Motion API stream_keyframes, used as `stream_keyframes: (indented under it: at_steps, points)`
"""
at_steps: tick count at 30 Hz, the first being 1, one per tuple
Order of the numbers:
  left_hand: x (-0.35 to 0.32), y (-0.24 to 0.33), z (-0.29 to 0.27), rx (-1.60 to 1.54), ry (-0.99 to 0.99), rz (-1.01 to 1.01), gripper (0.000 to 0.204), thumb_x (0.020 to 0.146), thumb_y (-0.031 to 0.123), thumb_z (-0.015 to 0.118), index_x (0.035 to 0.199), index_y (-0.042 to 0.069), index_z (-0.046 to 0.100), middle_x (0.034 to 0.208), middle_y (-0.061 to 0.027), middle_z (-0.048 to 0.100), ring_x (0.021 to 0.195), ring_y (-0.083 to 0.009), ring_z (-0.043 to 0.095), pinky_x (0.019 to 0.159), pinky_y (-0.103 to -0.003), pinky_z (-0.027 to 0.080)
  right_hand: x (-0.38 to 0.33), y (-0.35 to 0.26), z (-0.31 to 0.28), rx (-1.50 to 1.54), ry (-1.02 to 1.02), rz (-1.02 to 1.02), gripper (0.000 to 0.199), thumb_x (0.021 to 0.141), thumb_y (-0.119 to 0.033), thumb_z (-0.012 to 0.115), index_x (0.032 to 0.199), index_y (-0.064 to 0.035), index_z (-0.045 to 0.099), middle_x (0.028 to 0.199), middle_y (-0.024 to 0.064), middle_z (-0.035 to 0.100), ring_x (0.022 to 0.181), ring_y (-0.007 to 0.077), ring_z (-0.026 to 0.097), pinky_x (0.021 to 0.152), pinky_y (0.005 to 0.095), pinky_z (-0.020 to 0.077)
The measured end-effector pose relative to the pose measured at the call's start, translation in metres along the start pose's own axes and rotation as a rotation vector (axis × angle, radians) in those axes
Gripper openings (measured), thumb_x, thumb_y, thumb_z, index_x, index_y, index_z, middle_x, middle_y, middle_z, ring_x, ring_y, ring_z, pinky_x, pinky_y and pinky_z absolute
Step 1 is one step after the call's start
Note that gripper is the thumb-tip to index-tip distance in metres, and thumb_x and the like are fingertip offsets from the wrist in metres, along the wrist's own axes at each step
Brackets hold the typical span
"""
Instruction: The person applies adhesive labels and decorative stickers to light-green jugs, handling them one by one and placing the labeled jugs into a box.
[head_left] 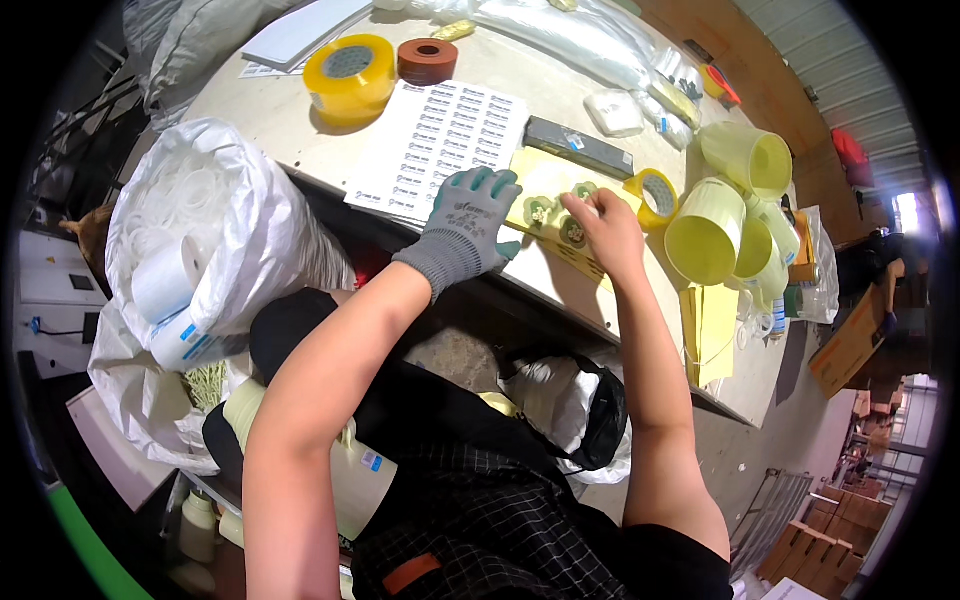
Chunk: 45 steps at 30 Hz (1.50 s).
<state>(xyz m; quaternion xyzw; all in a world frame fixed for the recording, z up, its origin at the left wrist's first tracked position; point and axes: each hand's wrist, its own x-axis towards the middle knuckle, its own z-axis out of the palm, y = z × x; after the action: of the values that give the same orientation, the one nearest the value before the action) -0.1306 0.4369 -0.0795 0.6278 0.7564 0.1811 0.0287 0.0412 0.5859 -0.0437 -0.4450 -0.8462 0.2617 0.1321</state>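
Observation:
My left hand (pixel 474 215), in a grey glove with teal fingertips, rests with fingers apart at the left end of a yellow sheet (pixel 530 172). Round green stickers with dark centres (pixel 541 211) lie on that sheet, between my two hands. Over its right part is my bare right hand (pixel 612 232), thumb and forefinger drawn together beside the stickers; whatever is between the fingertips is too small to make out. Just left of the glove lies a white sheet of printed labels (pixel 430 140). A long dark grey box (pixel 578 147) sits behind the yellow sheet.
Yellow tape (pixel 350 80) and a brown roll (pixel 427 62) stand at the back left. Pale yellow cups (pixel 705 232), a smaller tape roll (pixel 655 197) and yellow card (pixel 708 330) are at the right. A white sack of plastic pieces (pixel 225 225) stands left of the table.

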Motion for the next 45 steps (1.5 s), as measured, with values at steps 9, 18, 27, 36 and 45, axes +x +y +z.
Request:
stream_keyframes:
  at_steps: [9, 18, 27, 36, 45]
  points:
    - [0.012, 0.015, 0.031, 0.061, -0.037, 0.174, 0.057, 0.088, 0.042, 0.07, 0.136, 0.011, 0.062, 0.137, -0.0111, 0.059, 0.127, -0.0292, 0.055, 0.111, -0.048, 0.041, 0.028, 0.046, 0.049, -0.386, 0.323, -0.27, 0.046, 0.086, -0.052, 0.079, 0.088, -0.0081, 0.065, 0.083, 0.0099, 0.068, 0.079, 0.0333, 0.068, 0.067, 0.0457, 0.0534]
    - [0.043, 0.049, 0.018, 0.072, -0.055, 0.157, 0.049, 0.095, 0.045, 0.065, 0.13, 0.011, 0.065, 0.132, -0.0106, 0.06, 0.121, -0.0278, 0.058, 0.105, -0.047, 0.045, -0.009, 0.088, -0.004, -0.32, 0.339, -0.085, 0.03, 0.095, -0.036, 0.074, 0.088, -0.0094, 0.065, 0.08, 0.0105, 0.069, 0.077, 0.0331, 0.069, 0.065, 0.0468, 0.0519]
    - [0.064, 0.055, 0.044, 0.046, -0.135, 0.102, 0.055, 0.096, 0.051, 0.064, 0.141, 0.018, 0.064, 0.136, -0.0118, 0.059, 0.124, -0.0317, 0.056, 0.102, -0.047, 0.05, -0.011, 0.096, 0.013, -0.34, 0.379, -0.154, 0.026, 0.091, -0.032, 0.078, 0.087, -0.01, 0.065, 0.084, 0.0069, 0.068, 0.082, 0.0293, 0.068, 0.069, 0.0432, 0.0526]
    - [0.066, 0.053, 0.041, 0.029, -0.174, 0.088, 0.058, 0.093, 0.054, 0.067, 0.14, 0.019, 0.064, 0.137, -0.012, 0.056, 0.126, -0.0315, 0.055, 0.102, -0.046, 0.05, -0.009, 0.094, 0.015, -0.317, 0.383, -0.161, 0.026, 0.09, -0.032, 0.079, 0.084, -0.0094, 0.066, 0.082, 0.0063, 0.07, 0.078, 0.0295, 0.069, 0.067, 0.0427, 0.0531]
    - [0.07, 0.049, 0.023, 0.048, -0.319, 0.134, 0.094, 0.073, 0.059, 0.086, 0.149, 0.015, 0.055, 0.14, -0.0134, 0.054, 0.129, -0.032, 0.054, 0.106, -0.044, 0.05, -0.018, 0.064, -0.002, -0.316, 0.44, -0.49, 0.041, 0.073, -0.04, 0.092, 0.078, -0.0109, 0.064, 0.075, 0.0044, 0.063, 0.07, 0.0266, 0.063, 0.061, 0.0399, 0.0488]
